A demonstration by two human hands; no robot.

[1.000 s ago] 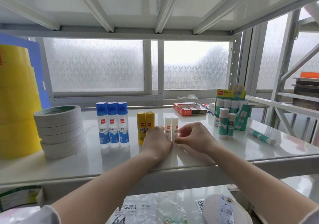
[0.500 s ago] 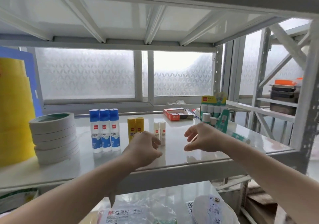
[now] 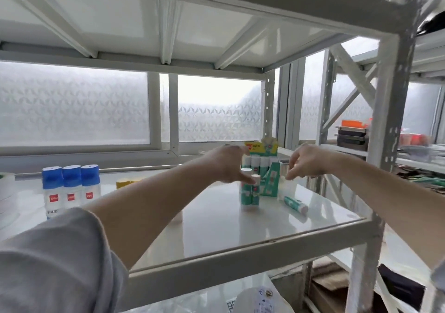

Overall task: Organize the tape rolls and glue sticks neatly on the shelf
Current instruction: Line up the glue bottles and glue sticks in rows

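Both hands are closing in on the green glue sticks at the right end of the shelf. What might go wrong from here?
1. The left hand is right at the two upright green glue sticks, which stand close together; a nudge could topple both.
2. One green glue stick lying on its side is near the shelf front corner and could roll off if bumped.
3. The right hand hangs by the open display box and may knock it.

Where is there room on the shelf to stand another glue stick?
The front of the shelf is bare, between the blue-capped bottles and the lying glue stick. It is crowded at the back right, round the standing green sticks and their box.
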